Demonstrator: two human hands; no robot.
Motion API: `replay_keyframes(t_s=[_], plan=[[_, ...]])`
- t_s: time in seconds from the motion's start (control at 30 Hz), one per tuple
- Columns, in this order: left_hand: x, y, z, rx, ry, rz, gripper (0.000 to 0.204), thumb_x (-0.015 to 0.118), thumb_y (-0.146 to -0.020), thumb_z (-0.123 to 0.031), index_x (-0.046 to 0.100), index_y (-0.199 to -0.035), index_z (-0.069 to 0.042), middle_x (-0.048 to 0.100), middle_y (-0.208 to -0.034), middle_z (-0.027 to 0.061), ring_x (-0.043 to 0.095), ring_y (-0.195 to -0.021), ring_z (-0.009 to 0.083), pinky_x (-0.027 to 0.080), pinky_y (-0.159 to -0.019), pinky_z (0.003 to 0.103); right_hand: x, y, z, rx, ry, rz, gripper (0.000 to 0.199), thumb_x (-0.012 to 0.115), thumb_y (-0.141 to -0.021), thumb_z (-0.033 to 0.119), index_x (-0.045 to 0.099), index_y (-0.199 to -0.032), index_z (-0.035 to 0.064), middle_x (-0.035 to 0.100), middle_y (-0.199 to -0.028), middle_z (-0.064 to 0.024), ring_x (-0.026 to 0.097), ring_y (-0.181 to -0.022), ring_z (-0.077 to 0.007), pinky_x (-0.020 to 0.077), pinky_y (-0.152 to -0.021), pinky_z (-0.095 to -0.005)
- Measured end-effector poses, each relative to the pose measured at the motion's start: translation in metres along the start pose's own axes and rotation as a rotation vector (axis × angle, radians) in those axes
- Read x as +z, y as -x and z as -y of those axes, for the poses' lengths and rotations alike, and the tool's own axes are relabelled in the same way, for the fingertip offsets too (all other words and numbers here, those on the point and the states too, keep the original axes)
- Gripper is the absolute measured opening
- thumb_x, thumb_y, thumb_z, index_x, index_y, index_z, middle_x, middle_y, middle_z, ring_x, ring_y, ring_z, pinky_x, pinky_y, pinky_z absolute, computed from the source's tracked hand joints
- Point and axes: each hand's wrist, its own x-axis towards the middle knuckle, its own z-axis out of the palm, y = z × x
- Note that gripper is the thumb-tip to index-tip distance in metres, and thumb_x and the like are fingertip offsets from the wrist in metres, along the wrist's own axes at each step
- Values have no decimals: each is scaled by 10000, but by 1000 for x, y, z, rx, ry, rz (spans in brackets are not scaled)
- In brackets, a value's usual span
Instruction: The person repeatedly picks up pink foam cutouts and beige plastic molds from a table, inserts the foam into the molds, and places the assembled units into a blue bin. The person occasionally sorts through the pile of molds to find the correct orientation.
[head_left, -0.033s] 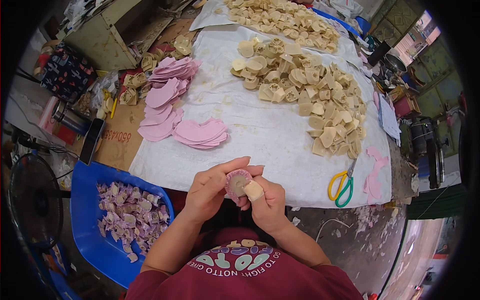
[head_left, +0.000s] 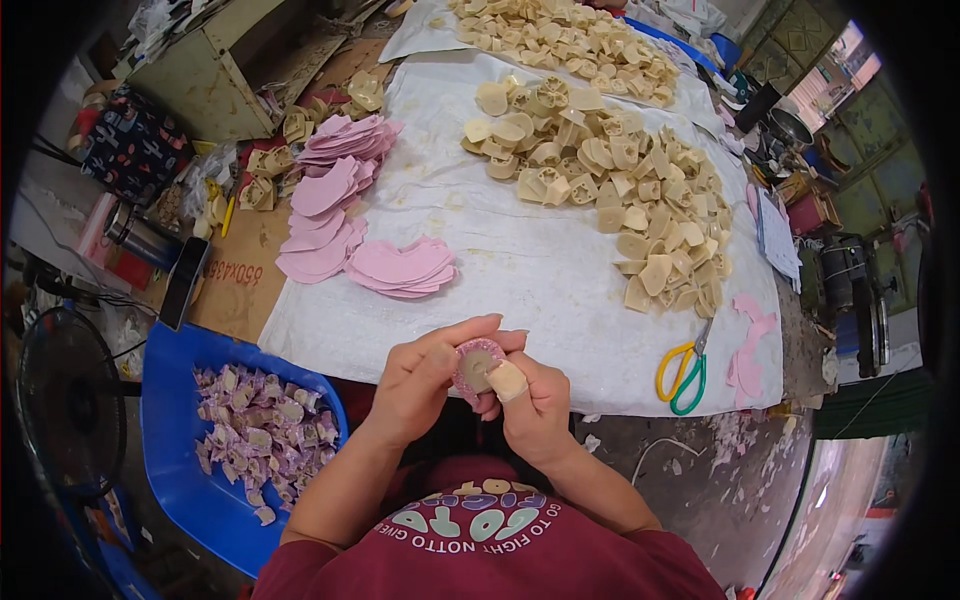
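Close in front of my chest, at the table's near edge, I hold a small shoe heel point(head_left: 479, 366) wrapped in pink material. Its round greyish face points up, with a puckered pink rim around it. My left hand point(head_left: 412, 385) is closed round the heel's left and far side. From the right, my right hand point(head_left: 537, 405) grips it, the thumb pressing on the face by the rim. A beige wrap point(head_left: 507, 381) covers that thumb. The fingers hide the heel's underside.
Stacked pink cut pieces point(head_left: 400, 267) and a heap of bare beige heels point(head_left: 650, 190) lie on the white sheet point(head_left: 480, 270). Scissors point(head_left: 684, 372) and pink scraps point(head_left: 748, 350) are at right. A blue tub point(head_left: 180, 480) of pink-wrapped heels stands at lower left, beside a fan point(head_left: 70, 400).
The heel has shifted very slightly to the right in my fingers. Both hands otherwise keep their places.
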Motion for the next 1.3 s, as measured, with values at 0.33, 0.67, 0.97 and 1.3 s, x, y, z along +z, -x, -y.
replay_keyframes(t_s=[0.33, 0.67, 0.97, 1.3], plan=[[13, 1, 21, 237, -327, -181, 335, 388, -1032, -202, 462, -1281, 9, 646, -1128, 144, 567, -642, 79, 487, -545, 229, 10, -6, 0, 127, -151, -48, 335, 474, -1011, 279, 615, -882, 4, 598, -639, -35, 551, -541, -83, 452, -505, -216], [-82, 47, -28, 239, -321, -660, 138, 566, -925, -171, 568, -864, -46, 518, -648, 30, 500, -486, 106, 428, -438, 239, 16, -11, -26, 588, -126, 356, 388, 479, -1005, 281, 646, -802, -5, 629, -685, -71, 589, -583, -107, 486, -547, -238], [-152, 175, -75, -35, -1570, -1041, 353, 666, -858, -159, 612, -1156, 22, 646, -1053, 125, 618, -960, 223, 475, -874, 339, 35, -142, -45, -356, 917, 168, 130, 694, -814, 151, 677, -869, 34, 636, -847, -105, 620, -780, -279, 493, -687, -368], [-88, 13, -25, 546, -1546, -326, 306, 712, -742, -43, 640, -1038, -13, 645, -1097, 155, 588, -1071, 345, 404, -989, 459, 42, -160, -55, -102, 929, 299, 116, 662, -817, 112, 694, -901, 40, 642, -882, -113, 616, -804, -290, 480, -724, -380]])
